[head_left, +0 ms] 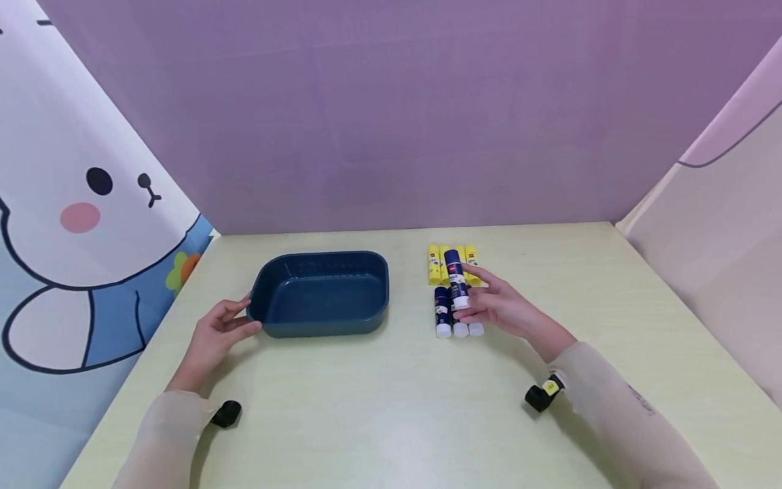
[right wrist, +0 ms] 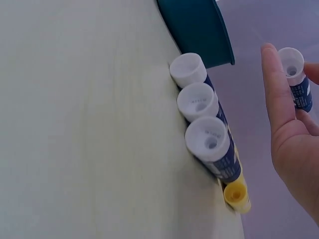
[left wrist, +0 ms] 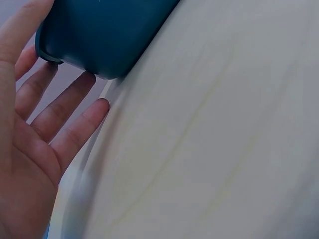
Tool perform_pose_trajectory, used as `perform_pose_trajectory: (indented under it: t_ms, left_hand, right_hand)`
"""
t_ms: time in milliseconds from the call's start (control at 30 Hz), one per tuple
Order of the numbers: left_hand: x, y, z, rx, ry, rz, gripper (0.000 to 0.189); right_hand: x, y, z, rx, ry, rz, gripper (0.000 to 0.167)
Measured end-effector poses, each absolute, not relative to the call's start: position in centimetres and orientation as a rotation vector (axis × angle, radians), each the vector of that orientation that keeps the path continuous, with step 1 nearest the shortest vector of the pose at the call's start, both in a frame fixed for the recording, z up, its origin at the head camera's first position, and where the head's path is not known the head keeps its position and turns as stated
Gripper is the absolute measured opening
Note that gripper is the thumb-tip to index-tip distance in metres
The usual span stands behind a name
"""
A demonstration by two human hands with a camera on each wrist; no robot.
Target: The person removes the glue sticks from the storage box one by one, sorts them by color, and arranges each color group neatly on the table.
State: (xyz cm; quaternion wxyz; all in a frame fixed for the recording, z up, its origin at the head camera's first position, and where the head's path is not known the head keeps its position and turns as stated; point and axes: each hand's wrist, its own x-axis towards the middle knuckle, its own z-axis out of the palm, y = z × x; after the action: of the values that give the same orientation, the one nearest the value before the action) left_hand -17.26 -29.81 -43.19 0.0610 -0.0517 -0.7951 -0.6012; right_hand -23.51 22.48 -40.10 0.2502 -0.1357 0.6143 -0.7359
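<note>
In the head view my right hand pinches a dark blue glue stick with a white end, held above the others. The right wrist view shows this glue stick between finger and thumb. Three similar blue glue sticks lie side by side below it, partly covered by the hand. Behind them is a row of yellow glue sticks. My left hand touches the left end of a dark teal basin. Its fingers are spread and fairly straight, with tips against the basin wall.
The basin stands left of the glue sticks on a pale wooden table. A purple backdrop rises behind the table. At the left is a cartoon-printed panel, and a pale panel stands at the right.
</note>
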Motion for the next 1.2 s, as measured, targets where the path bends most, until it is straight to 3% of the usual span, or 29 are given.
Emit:
perform_pose_trajectory:
  t_ms: [500, 1200]
  left_hand:
    - [-17.3, -29.8, -43.4, -0.148, -2.432, -1.781, 0.033]
    - [-17.3, -29.8, -43.5, -0.174, -2.399, -1.788, 0.038]
  right_hand:
    - [-22.5, 27.1, -41.8, -0.410, 1.748, -1.954, 0.078]
    - [-22.5, 28.9, -42.6, -0.150, 1.521, -1.906, 0.077]
